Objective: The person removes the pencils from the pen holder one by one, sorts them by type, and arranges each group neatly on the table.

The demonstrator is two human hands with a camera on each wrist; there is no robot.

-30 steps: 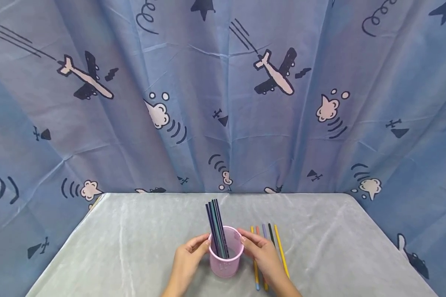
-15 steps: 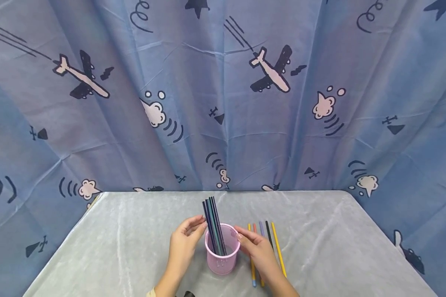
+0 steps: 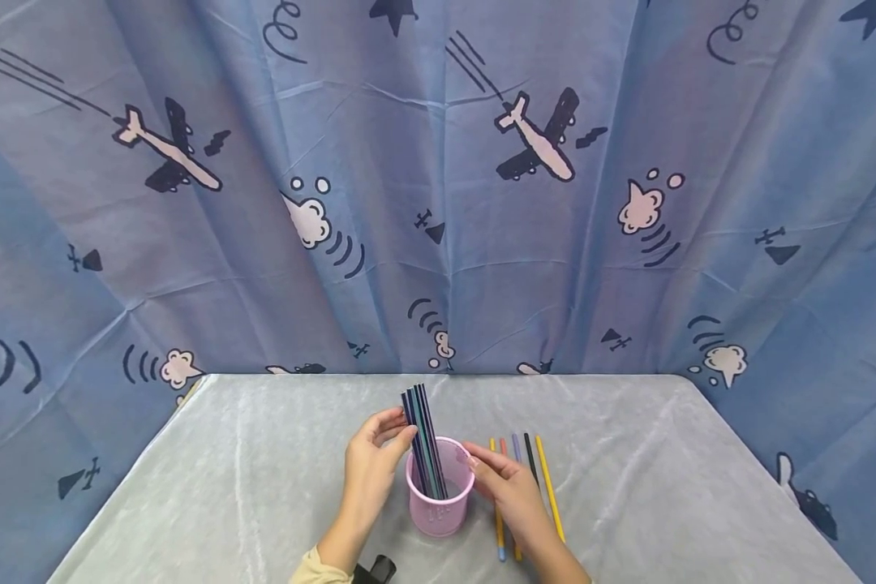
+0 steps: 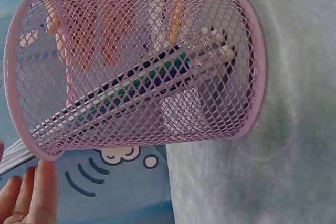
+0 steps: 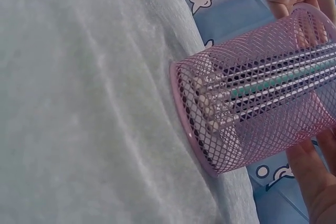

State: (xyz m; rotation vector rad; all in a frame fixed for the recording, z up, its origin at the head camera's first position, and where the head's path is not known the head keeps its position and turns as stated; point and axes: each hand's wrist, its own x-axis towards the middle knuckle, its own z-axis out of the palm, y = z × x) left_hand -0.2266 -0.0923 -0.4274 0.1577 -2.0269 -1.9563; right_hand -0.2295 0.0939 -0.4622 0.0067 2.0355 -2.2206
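Note:
A pink mesh pen cup [image 3: 438,517] stands on the table, also seen close up in the left wrist view. Several dark blue and teal pencils [image 3: 425,444] lean in it toward its left side, their lower ends showing through the mesh. My left hand [image 3: 369,458] is at the upper part of this bundle, above the rim, thumb in front and fingers at the left side. My right hand [image 3: 513,491] holds the cup's right rim with thumb and fingers; its fingers show behind the mesh in the left wrist view.
Several loose pencils lie right of the cup, partly under my right hand: a yellow pencil [image 3: 551,491], a black pencil [image 3: 530,454], a purple one and others. A pale cloth covers the table [image 3: 664,487]. A blue patterned curtain [image 3: 380,243] hangs behind it.
My left hand has left the cup's left rim and risen to the pencils' upper part. The right hand still holds the rim. A dark object has appeared by my left wrist.

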